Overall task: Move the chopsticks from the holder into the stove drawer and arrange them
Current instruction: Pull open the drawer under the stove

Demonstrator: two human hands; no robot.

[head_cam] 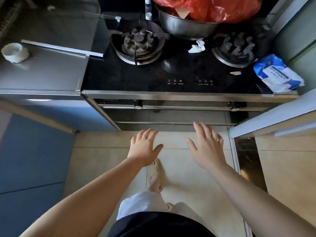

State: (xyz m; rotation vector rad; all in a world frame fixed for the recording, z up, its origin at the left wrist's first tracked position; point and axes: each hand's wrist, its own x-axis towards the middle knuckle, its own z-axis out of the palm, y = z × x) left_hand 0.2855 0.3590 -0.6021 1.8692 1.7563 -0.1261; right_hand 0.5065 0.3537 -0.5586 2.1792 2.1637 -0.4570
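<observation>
The black glass stove (171, 74) stands in front of me, and its steel drawer front (171, 117) below the knobs looks closed. My left hand (144, 147) hovers over the floor tiles below the drawer, fingers spread, holding nothing. My right hand (207, 145) is also spread and empty, its fingertips near the drawer's lower edge (174, 123). No chopsticks and no holder are in view.
A steel bowl (184, 26) holding a red plastic bag sits at the stove's back. A blue wet-wipe pack (277, 74) lies at the stove's right edge. A white cup (15, 52) stands on the grey counter at left. Blue cabinets flank the left side.
</observation>
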